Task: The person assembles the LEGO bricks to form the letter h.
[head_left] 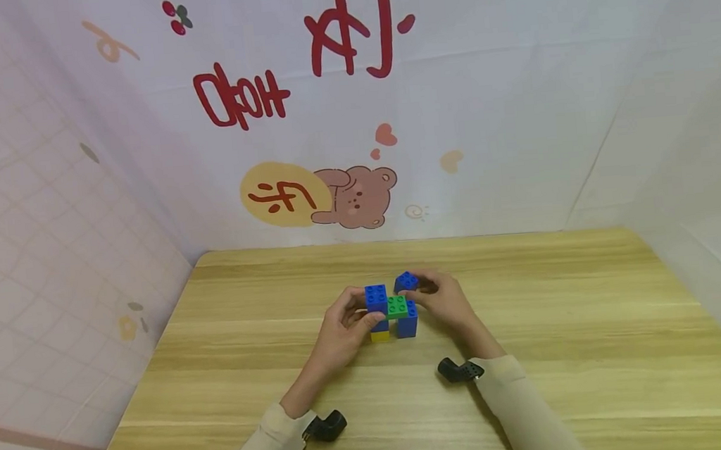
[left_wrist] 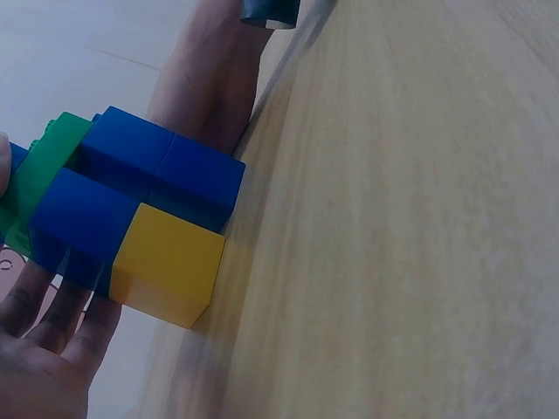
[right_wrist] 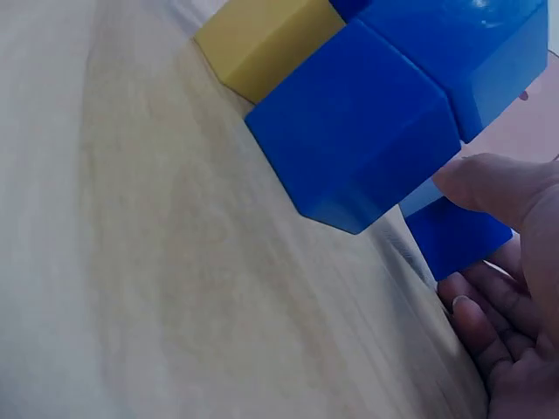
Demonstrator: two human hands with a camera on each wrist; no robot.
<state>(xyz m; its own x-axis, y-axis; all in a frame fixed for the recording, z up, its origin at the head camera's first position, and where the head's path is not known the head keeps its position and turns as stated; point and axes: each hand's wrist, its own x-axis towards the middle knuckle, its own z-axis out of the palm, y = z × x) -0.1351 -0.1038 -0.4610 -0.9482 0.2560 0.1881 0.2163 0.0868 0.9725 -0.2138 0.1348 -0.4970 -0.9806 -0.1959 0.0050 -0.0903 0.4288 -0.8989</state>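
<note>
A small structure of toy building blocks stands on the table. Its left column has a yellow block [left_wrist: 170, 266] at the bottom and blue blocks above, up to a studded blue block [head_left: 375, 294] on top. A green block [head_left: 396, 306] bridges across to a right column of blue blocks [right_wrist: 354, 122]. My left hand [head_left: 341, 334] grips the left column, thumb in front and fingers behind. Just behind the right column, my right hand [head_left: 444, 300] holds a separate blue block [head_left: 406, 281] between thumb and fingers, low over the table in the right wrist view.
The wooden table [head_left: 599, 347] runs back to a white wall hanging [head_left: 492, 116] printed with red characters and a bear. Pale cloth walls rise on both sides. A black wrist device [head_left: 327, 426] is strapped at the left cuff, another black device [head_left: 459, 370] at the right.
</note>
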